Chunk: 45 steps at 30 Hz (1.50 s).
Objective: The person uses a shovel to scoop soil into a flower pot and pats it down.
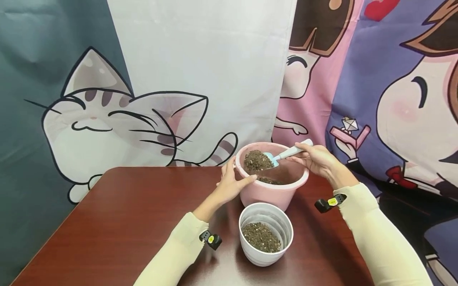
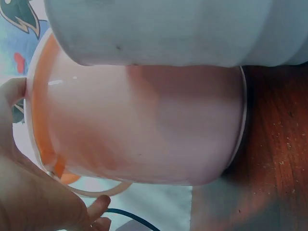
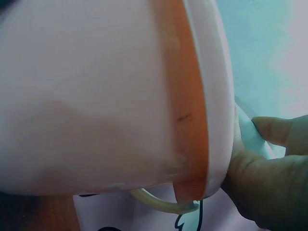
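Sitting just in front of the tub, the pot holds soil. At the tub's left, the left hand grips its rim, thumb over the edge. At its right, the right hand pinches the trowel by its handle, blade heaped with soil above the tub. Behind the tub hangs a printed cloth.

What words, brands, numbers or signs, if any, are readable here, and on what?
None readable.
Left wrist's yellow tag: too small to read.
Right wrist's yellow tag: dark marks, too small to read.
Pink pot: dark mark near the rim, too blurred to read.
White pot, scoop, backdrop: no writing visible.
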Motion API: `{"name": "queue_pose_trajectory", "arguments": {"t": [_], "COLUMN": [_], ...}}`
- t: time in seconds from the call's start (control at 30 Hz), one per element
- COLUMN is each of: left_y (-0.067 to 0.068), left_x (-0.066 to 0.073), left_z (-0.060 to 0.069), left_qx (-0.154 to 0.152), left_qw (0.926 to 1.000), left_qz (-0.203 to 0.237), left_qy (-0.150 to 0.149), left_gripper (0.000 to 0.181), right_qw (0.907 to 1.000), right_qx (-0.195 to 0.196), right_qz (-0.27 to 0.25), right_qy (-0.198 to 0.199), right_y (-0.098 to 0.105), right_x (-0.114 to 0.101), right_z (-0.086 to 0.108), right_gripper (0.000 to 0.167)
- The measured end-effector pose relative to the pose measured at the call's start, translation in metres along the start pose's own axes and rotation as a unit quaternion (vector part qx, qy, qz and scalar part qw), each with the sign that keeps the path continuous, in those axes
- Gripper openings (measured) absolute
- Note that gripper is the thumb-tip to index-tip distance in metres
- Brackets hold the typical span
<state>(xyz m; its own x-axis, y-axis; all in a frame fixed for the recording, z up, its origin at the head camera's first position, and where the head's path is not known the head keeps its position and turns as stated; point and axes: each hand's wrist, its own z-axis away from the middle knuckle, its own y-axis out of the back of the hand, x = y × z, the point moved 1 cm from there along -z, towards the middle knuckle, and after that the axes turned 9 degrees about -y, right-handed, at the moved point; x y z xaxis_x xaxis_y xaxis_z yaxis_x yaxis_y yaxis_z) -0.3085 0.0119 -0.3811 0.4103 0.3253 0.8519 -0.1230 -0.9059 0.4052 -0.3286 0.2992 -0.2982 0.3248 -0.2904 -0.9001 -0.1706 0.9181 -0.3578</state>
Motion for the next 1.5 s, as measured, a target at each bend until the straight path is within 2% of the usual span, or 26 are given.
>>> {"name": "queue_pose_trajectory", "arguments": {"t": [0.2, 0.37, 0.5, 0.57, 0.67, 0.77, 0.83, 0.9, 0.97, 1.03, 1.3, 1.5], "left_y": [0.002, 0.001, 0.001, 0.001, 0.0, -0.001, -0.002, -0.003, -0.004, -0.004, -0.007, -0.008], "left_x": [0.001, -0.001, -0.001, -0.001, 0.001, 0.001, 0.0, 0.0, 0.0, 0.0, -0.001, -0.002], "left_z": [0.012, 0.038, 0.061, 0.071, 0.083, 0.09, 0.092, 0.093, 0.094, 0.095, 0.097, 0.1], "left_qx": [0.026, 0.04, 0.021, -0.015, -0.103, -0.189, -0.218, -0.232, -0.237, -0.236, -0.217, -0.203], "left_qw": [0.9995, 0.9973, 0.9952, 0.995, 0.9888, 0.9721, 0.9609, 0.9529, 0.9477, 0.946, 0.9505, 0.9535], "left_qz": [-0.015, -0.015, -0.016, -0.015, -0.023, -0.042, -0.064, -0.092, -0.117, -0.13, -0.148, -0.154], "left_qy": [-0.004, -0.06, -0.094, -0.098, -0.105, -0.131, -0.157, -0.172, -0.18, -0.18, -0.166, -0.162], "left_gripper": [0.115, 0.1, 0.09, 0.089, 0.093, 0.101, 0.108, 0.114, 0.119, 0.121, 0.118, 0.114], "right_qw": [0.9998, 0.9994, 0.999, 0.9988, 0.9985, 0.9983, 0.9982, 0.9981, 0.998, 0.9978, 0.9963, 0.9969], "right_qx": [0.006, 0.012, 0.028, 0.033, 0.037, 0.035, 0.031, 0.024, 0.018, 0.014, -0.007, -0.025], "right_qz": [-0.015, -0.022, -0.02, -0.017, -0.016, -0.024, -0.027, -0.029, -0.03, -0.031, -0.033, -0.012], "right_qy": [0.015, 0.023, 0.028, 0.031, 0.036, 0.041, 0.044, 0.049, 0.053, 0.057, 0.079, 0.074], "right_y": [0.003, 0.006, 0.01, 0.012, 0.016, 0.018, 0.019, 0.018, 0.018, 0.017, 0.006, -0.003], "right_x": [-0.002, -0.005, -0.006, -0.005, -0.004, -0.003, -0.003, -0.003, -0.003, -0.003, 0.0, 0.009], "right_z": [0.004, 0.011, 0.015, 0.016, 0.018, 0.02, 0.022, 0.024, 0.027, 0.03, 0.05, 0.067], "right_gripper": [0.029, 0.025, 0.024, 0.027, 0.029, 0.027, 0.025, 0.023, 0.023, 0.023, 0.024, 0.023]}}
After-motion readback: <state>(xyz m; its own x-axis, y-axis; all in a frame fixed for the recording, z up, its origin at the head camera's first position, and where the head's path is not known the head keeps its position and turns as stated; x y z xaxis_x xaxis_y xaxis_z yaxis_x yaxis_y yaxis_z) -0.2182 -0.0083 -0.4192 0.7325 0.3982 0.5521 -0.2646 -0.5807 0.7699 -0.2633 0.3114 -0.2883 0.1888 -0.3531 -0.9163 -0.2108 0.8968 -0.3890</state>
